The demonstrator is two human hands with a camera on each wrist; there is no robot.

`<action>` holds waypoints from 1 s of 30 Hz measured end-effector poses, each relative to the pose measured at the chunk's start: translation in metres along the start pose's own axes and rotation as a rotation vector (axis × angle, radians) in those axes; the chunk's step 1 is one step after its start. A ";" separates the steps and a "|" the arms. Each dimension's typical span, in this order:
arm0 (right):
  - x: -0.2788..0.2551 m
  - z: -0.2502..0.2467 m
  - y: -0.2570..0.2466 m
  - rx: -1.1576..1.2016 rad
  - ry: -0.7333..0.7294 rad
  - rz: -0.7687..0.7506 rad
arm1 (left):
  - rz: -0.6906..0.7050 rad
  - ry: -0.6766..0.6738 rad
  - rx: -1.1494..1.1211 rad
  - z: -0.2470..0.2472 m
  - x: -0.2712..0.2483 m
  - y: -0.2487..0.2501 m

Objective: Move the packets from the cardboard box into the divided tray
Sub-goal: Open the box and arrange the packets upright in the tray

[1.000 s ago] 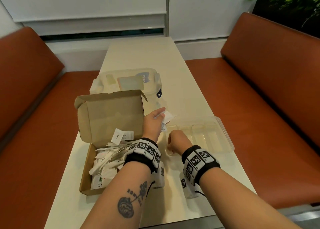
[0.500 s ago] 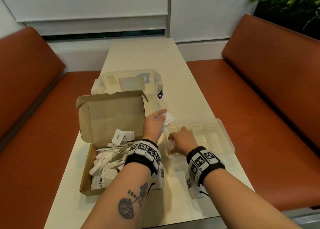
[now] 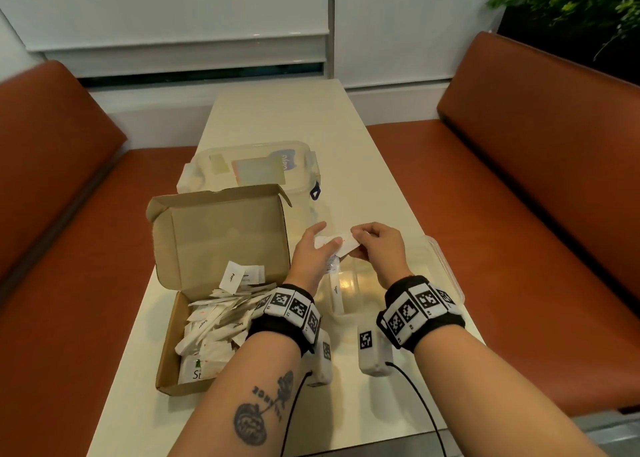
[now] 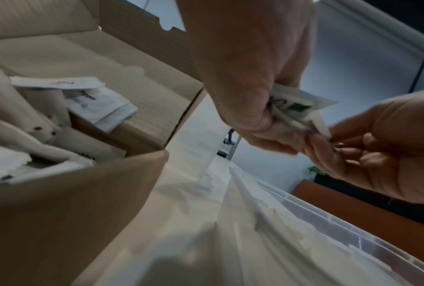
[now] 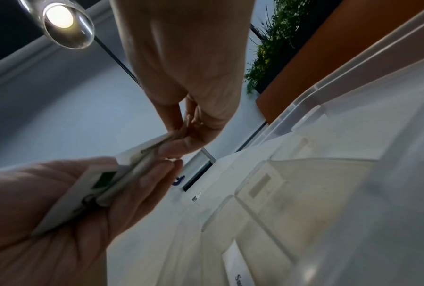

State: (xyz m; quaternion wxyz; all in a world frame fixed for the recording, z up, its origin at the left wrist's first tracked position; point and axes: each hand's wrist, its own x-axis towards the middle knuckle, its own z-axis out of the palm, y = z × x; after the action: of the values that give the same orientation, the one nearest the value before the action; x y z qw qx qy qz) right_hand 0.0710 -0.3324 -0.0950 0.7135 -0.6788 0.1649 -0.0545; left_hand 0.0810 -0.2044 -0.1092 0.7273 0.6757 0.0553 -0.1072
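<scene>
Head view, left hand (image 3: 313, 254): raised just right of the cardboard box (image 3: 214, 283), fingers curled round a small bunch of white packets (image 3: 334, 245).
Head view, right hand (image 3: 379, 250): meeting the left, thumb and fingertips pinching the far end of that same bunch, right of the box.
Head view, divided tray (image 3: 446, 269): clear plastic, on the table (image 3: 277, 117) just right of the box, directly under both hands; one long packet (image 3: 336, 292) lying in the compartment nearest the box.
Head view, box: lid standing open, heaped with white packets (image 3: 214, 321), well below the held bunch.
Head view, lidded tub (image 3: 252, 165): clear, just behind the box.

Left wrist view, left hand (image 4: 250, 81): closed tight on the bunch (image 4: 294, 110), box wall (image 4: 66, 212) close at the left.
Left wrist view, right hand (image 4: 382, 151): fingertips nipping the bunch's edge, tray rim (image 4: 353, 224) below, right of the box.

Right wrist view, right hand (image 5: 188, 81): thumb and forefinger pinching the top packet of the bunch (image 5: 103, 183).
Right wrist view, left hand (image 5: 66, 218): cupped round the bunch, fingers wrapped underneath.
Right wrist view, tray (image 5: 304, 120): dividers plain to see, one packet (image 5: 240, 267) printed "Su..." lying in a near compartment; box out of shot here.
</scene>
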 end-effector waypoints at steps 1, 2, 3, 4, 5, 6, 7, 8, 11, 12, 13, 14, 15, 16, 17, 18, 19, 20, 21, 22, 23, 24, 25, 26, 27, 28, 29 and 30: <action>-0.001 -0.001 0.000 0.018 0.003 -0.006 | -0.020 -0.027 -0.006 0.001 -0.001 0.000; -0.001 -0.002 -0.001 0.034 0.002 -0.004 | -0.034 -0.052 -0.024 0.002 -0.002 0.001; -0.001 -0.004 -0.001 0.054 -0.005 0.009 | -0.043 -0.066 -0.052 0.002 -0.003 0.001; 0.000 -0.006 -0.001 0.081 -0.014 0.027 | -0.043 -0.062 -0.076 0.003 -0.004 0.001; 0.000 -0.008 -0.002 0.106 -0.022 0.044 | -0.038 -0.043 -0.091 0.003 -0.004 0.001; 0.000 -0.010 -0.002 0.119 -0.027 0.054 | -0.032 -0.022 -0.099 0.002 -0.004 0.001; 0.001 -0.012 -0.002 0.121 -0.027 0.058 | -0.026 -0.006 -0.103 0.002 -0.004 0.001; 0.002 -0.014 -0.003 0.114 -0.024 0.060 | -0.021 0.005 -0.105 0.002 -0.003 0.001; 0.004 -0.020 -0.003 0.106 -0.055 0.092 | -0.007 0.013 -0.127 0.004 -0.004 0.001; 0.004 -0.022 -0.003 0.113 -0.085 0.111 | -0.005 0.015 -0.140 0.006 -0.005 0.001; 0.004 -0.024 -0.003 0.117 -0.113 0.126 | -0.005 0.019 -0.149 0.007 -0.005 0.001; 0.004 -0.026 -0.004 0.114 -0.126 0.130 | -0.006 0.027 -0.151 0.008 -0.005 0.000; 0.004 -0.026 -0.004 0.108 -0.121 0.122 | -0.007 0.043 -0.150 0.008 -0.004 0.000; 0.005 -0.028 -0.005 0.103 -0.102 0.107 | -0.006 0.062 -0.148 0.009 -0.003 -0.001; 0.005 -0.029 -0.006 0.101 -0.078 0.090 | -0.003 0.085 -0.148 0.010 -0.003 -0.001; 0.006 -0.030 -0.007 0.105 -0.053 0.077 | 0.006 0.111 -0.150 0.010 -0.002 -0.002; 0.007 -0.032 -0.008 0.112 -0.028 0.067 | 0.017 0.135 -0.149 0.011 -0.001 -0.002; 0.008 -0.034 -0.009 0.122 -0.003 0.056 | 0.026 0.154 -0.141 0.011 0.000 -0.002; 0.009 -0.035 -0.009 0.137 0.020 0.045 | 0.029 0.165 -0.128 0.010 0.000 -0.003; 0.010 -0.037 -0.009 0.161 0.036 0.034 | 0.022 0.171 -0.115 0.010 0.001 -0.003; 0.010 -0.038 -0.010 0.187 0.045 0.020 | 0.003 0.170 -0.107 0.010 0.002 -0.003; 0.010 -0.038 -0.010 0.209 0.047 -0.001 | -0.020 0.164 -0.106 0.011 0.002 -0.004; 0.010 -0.038 -0.010 0.222 0.048 -0.024 | -0.039 0.153 -0.108 0.011 0.002 -0.004; 0.010 -0.038 -0.011 0.223 0.049 -0.049 | -0.047 0.138 -0.104 0.012 0.002 -0.004; 0.010 -0.038 -0.011 0.209 0.049 -0.074 | -0.048 0.121 -0.091 0.013 0.002 -0.004; 0.011 -0.037 -0.012 0.177 0.048 -0.100 | -0.045 0.107 -0.074 0.014 0.001 -0.003; 0.011 -0.036 -0.013 0.131 0.047 -0.125 | -0.041 0.101 -0.055 0.014 0.001 -0.003; 0.012 -0.036 -0.014 0.084 0.043 -0.148 | -0.036 0.103 -0.032 0.014 0.001 -0.002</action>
State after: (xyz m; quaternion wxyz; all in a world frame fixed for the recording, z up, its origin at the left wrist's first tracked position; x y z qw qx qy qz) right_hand 0.0737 -0.3711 -0.0837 0.7316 -0.6573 0.1272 -0.1283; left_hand 0.0809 -0.2184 -0.1108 0.7321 0.6675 0.1065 -0.0842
